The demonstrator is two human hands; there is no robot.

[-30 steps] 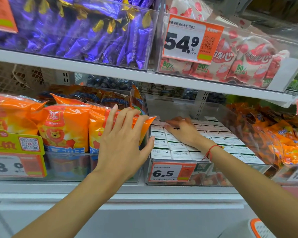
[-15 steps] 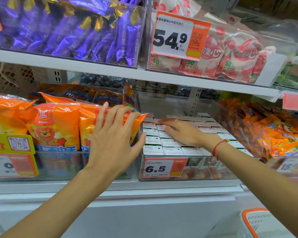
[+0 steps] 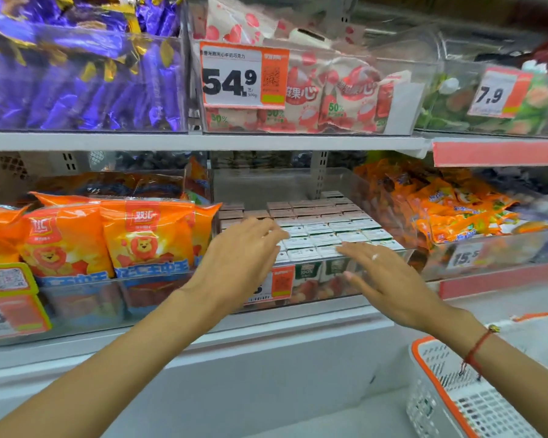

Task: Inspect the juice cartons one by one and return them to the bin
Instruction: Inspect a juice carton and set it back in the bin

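Several small juice cartons (image 3: 326,226) with white tops stand packed in rows inside a clear plastic bin (image 3: 339,181) on the middle shelf. My left hand (image 3: 234,263) hovers flat over the bin's front left corner, fingers spread and empty, covering part of the price tag. My right hand (image 3: 389,279) is in front of the bin's front right edge, fingers spread and pointing left, holding nothing. The front row of cartons shows green and red print through the bin's front wall.
Orange snack bags (image 3: 140,238) fill the bin to the left, more orange packs (image 3: 450,210) the bin to the right. The upper shelf (image 3: 203,142) overhangs the bins. A white basket with an orange rim (image 3: 462,399) sits at the lower right.
My right hand has drawn back from the carton tops at the bin's middle to its front edge. My left hand has moved right, from the orange bags to over the bin. The camera shifted.
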